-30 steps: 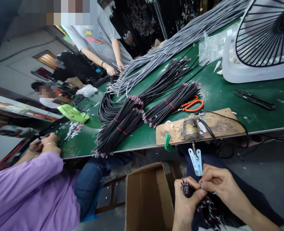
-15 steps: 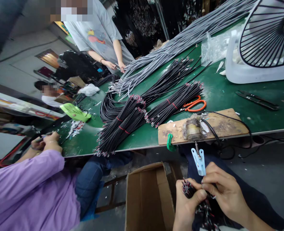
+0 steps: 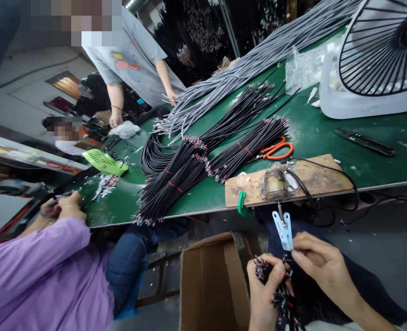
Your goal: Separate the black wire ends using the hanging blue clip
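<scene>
My left hand (image 3: 266, 287) is wrapped round a bundle of black cables (image 3: 261, 270) with red, white and black wire ends sticking up over the fist. More wire ends hang below the thumb. The fingertips of my right hand (image 3: 322, 264) are pinched together at the lower tip of a light blue clothespin (image 3: 283, 232); what lies between them, if anything, is too small to make out. That clothespin sits on the metal shaft of a small tape-wrapped motor (image 3: 275, 183), which is fixed to a wooden board (image 3: 317, 177) at the table edge.
Tied black cable bundles (image 3: 175, 177), orange-handled scissors (image 3: 277, 149), thread snips (image 3: 364, 141), grey cables (image 3: 231, 73) and a fan (image 3: 379, 55) lie or stand on the green table (image 3: 330, 138). A green clamp (image 3: 243, 203) grips the board. Below stands a cardboard box (image 3: 213, 285). Two co-workers work nearby.
My right hand has moved from the wires beside my left thumb to the clothespin's tip. My left hand has shifted slightly left. A standing co-worker's one hand has moved left to a plastic bag.
</scene>
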Tool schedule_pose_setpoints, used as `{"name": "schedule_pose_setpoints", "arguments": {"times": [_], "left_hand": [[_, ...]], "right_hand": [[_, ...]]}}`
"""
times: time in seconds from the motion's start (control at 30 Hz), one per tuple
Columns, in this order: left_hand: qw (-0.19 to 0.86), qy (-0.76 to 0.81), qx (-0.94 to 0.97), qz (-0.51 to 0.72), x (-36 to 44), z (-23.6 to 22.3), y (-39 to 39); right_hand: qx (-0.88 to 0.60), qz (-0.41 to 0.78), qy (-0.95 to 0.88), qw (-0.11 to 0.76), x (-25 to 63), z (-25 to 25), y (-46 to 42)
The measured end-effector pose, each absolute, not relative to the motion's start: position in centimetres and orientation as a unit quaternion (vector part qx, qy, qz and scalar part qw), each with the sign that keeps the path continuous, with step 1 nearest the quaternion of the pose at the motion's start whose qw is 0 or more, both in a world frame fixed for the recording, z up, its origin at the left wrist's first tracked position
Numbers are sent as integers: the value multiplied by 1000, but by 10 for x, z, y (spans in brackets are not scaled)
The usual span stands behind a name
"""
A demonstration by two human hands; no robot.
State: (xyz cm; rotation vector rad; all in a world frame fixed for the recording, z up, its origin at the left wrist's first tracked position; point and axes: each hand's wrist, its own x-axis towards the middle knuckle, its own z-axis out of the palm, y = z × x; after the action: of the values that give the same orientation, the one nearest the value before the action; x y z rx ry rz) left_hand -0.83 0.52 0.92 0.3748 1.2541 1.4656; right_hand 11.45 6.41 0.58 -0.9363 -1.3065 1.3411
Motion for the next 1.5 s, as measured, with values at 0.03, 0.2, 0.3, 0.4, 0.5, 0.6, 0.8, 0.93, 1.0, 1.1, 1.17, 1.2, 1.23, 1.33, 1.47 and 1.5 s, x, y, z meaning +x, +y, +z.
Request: {"name": "schedule_pose_setpoints", "arguments": {"times": [0.03,0.2,0.3,0.4,0.5,0.6,0.8,0.93,1.0,1.1,1.17,1.2,1.23,1.33,1.47,1.5], "left_hand": [[549,532,162,624,-8,8,5],[564,557,175,584,-12,11,6],[585,541,191,573,-16,21,9],[582,504,246,588,-17,31,15],[522,509,315,607,-17,39,20],[461,518,372,617,-18,47,25],[420,528,391,625,-21,59,35],[429,542,376,618,-19,56,40],[446,544,355,616,-18,51,40],[469,541,327,617,-16,44,39],[468,542,316,623,-15,40,37],[464,543,310,628,-15,39,36],[462,543,304,633,-15,38,36],[461,540,296,639,-15,40,33],[451,555,325,619,-16,39,27],[450,563,326,612,-16,36,25]], "right_hand": [[-386,566,-544,484,115,7,64],[-365,532,-603,470,121,18,63],[-313,629,-567,431,127,21,66],[-244,786,-431,370,128,17,72],[-248,829,-333,374,120,15,84],[-244,842,-270,399,106,18,98],[-226,857,-226,405,92,31,107],[-235,850,-224,414,93,35,107],[-230,853,-223,413,94,35,106],[-232,864,-210,394,95,32,103],[-237,875,-190,378,96,29,102],[-238,877,-183,374,98,27,102],[-239,878,-180,374,100,25,102],[-259,859,-206,392,107,19,99],[-305,814,-317,378,123,14,86],[-317,806,-343,364,128,13,82]]}}
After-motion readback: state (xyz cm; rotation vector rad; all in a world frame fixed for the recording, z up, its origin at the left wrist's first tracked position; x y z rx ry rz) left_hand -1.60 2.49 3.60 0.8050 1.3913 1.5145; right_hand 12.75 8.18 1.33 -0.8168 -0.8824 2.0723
